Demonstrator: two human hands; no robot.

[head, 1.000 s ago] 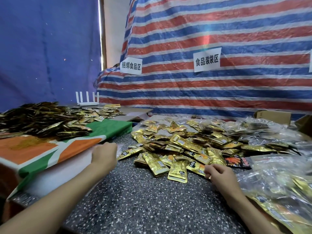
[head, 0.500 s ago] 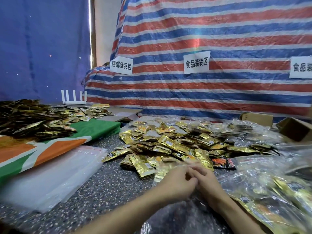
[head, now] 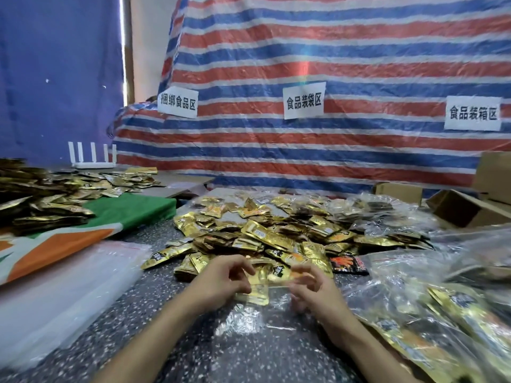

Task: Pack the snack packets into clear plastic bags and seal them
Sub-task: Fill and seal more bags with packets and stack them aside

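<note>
Left hand (head: pixel 221 283), right hand (head: pixel 309 290) — holding one clear bag (head: pixel 276 308).

Makeshift food-packing workshop: striped tarp wall (head: pixel 331 51), paper zone signs (head: pixel 303 100), heaped snack packets (head: pixel 262 233), cardboard boxes (head: pixel 464 208).

Two hands (head: pixel 221 283) (head: pixel 311 290), three signs (head: pixel 177 103) (head: pixel 304 100) (head: pixel 472 113), one router (head: pixel 92 158)

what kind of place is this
Probably a small food-packing workshop: a heap of gold snack packets, filled clear plastic bags on the right, and a paper sign reading 食品装袋区, food bagging zone, on the striped tarp.
</note>
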